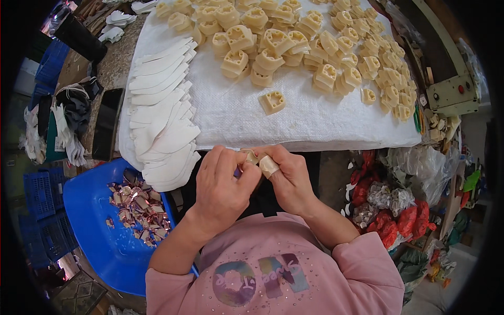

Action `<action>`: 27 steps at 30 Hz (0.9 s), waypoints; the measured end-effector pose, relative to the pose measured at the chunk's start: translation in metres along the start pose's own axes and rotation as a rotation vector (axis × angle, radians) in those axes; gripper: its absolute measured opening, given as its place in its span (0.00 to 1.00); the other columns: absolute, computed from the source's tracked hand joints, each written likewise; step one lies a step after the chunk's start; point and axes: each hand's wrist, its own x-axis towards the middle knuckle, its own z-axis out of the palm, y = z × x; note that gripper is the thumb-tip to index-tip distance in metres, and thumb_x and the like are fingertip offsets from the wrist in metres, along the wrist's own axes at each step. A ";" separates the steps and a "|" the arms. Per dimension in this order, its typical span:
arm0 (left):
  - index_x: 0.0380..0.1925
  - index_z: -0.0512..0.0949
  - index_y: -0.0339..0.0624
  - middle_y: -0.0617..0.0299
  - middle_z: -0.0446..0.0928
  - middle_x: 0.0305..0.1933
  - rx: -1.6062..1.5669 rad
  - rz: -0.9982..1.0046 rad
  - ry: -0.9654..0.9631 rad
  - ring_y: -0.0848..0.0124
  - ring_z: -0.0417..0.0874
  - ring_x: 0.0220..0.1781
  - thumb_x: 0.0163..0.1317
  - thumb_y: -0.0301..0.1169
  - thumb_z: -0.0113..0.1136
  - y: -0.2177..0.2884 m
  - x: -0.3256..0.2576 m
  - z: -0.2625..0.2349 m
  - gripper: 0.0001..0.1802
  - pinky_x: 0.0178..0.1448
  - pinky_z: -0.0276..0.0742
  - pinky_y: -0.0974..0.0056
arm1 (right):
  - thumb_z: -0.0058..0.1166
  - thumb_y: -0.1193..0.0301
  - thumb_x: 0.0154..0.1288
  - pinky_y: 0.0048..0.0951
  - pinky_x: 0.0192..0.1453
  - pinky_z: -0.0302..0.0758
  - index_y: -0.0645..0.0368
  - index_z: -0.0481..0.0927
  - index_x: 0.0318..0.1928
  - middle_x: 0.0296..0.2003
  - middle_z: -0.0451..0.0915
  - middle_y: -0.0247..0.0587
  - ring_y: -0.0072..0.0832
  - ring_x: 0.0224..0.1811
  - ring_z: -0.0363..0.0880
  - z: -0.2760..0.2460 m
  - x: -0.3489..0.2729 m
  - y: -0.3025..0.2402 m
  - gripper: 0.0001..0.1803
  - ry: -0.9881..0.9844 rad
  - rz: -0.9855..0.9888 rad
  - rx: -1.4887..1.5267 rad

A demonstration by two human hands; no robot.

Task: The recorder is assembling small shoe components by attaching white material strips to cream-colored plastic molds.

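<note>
My left hand (223,181) and my right hand (290,178) are together just off the front edge of the table, fingers bent and thumbs pressed inward. Between their fingertips they grip a small cream hollow block (251,157), mostly covered by the fingers. A pale wrap (268,166) goes round my right thumb. Beyond my hands, a single cream moulded block with holes in its top (272,102), shaped like a shoe heel, sits apart on the white woven sheet (226,121). Left of it, curved white strips (163,113) lie overlapped in a long row.
Many similar heel-shaped blocks (273,42) are heaped across the far side and right. At lower left a blue basin (100,226) contains shiny pinkish pieces (139,207). A phone (107,123) lies on the left. Red plastic bags (404,223) sit at the right; a machine (451,94) stands beyond.
</note>
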 end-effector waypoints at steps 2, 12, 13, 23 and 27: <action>0.22 0.70 0.38 0.59 0.67 0.28 -0.002 -0.002 0.003 0.64 0.67 0.27 0.41 0.21 0.57 -0.002 -0.004 0.001 0.07 0.28 0.63 0.62 | 0.43 0.70 0.66 0.25 0.32 0.73 0.63 0.75 0.47 0.29 0.79 0.42 0.24 0.26 0.76 0.000 0.004 0.003 0.13 -0.001 -0.159 -0.077; 0.25 0.68 0.36 0.50 0.76 0.40 -0.831 -0.380 0.124 0.65 0.79 0.43 0.55 0.15 0.58 -0.003 -0.024 0.006 0.09 0.44 0.76 0.66 | 0.58 0.71 0.60 0.26 0.47 0.77 0.67 0.68 0.53 0.40 0.79 0.46 0.27 0.44 0.79 -0.030 0.031 0.017 0.23 -0.360 0.278 0.578; 0.25 0.68 0.36 0.50 0.76 0.40 -0.834 -0.382 0.123 0.65 0.79 0.43 0.55 0.15 0.58 -0.002 -0.023 0.006 0.09 0.44 0.76 0.66 | 0.62 0.72 0.57 0.26 0.45 0.77 0.66 0.69 0.53 0.39 0.79 0.45 0.25 0.41 0.79 -0.031 0.033 0.020 0.25 -0.480 0.252 0.592; 0.28 0.70 0.36 0.51 0.76 0.39 -0.644 -0.314 0.065 0.68 0.78 0.37 0.56 0.18 0.60 -0.004 -0.024 0.010 0.08 0.40 0.75 0.69 | 0.59 0.69 0.60 0.21 0.32 0.75 0.65 0.72 0.48 0.32 0.79 0.37 0.19 0.31 0.75 -0.015 0.031 0.023 0.18 -0.310 0.255 0.412; 0.33 0.73 0.35 0.54 0.77 0.37 -0.968 -0.560 0.316 0.69 0.78 0.37 0.55 0.17 0.60 0.004 -0.020 0.012 0.07 0.43 0.74 0.69 | 0.51 0.67 0.67 0.21 0.37 0.74 0.63 0.71 0.54 0.33 0.80 0.37 0.19 0.31 0.75 -0.007 0.028 0.018 0.18 -0.121 0.169 0.675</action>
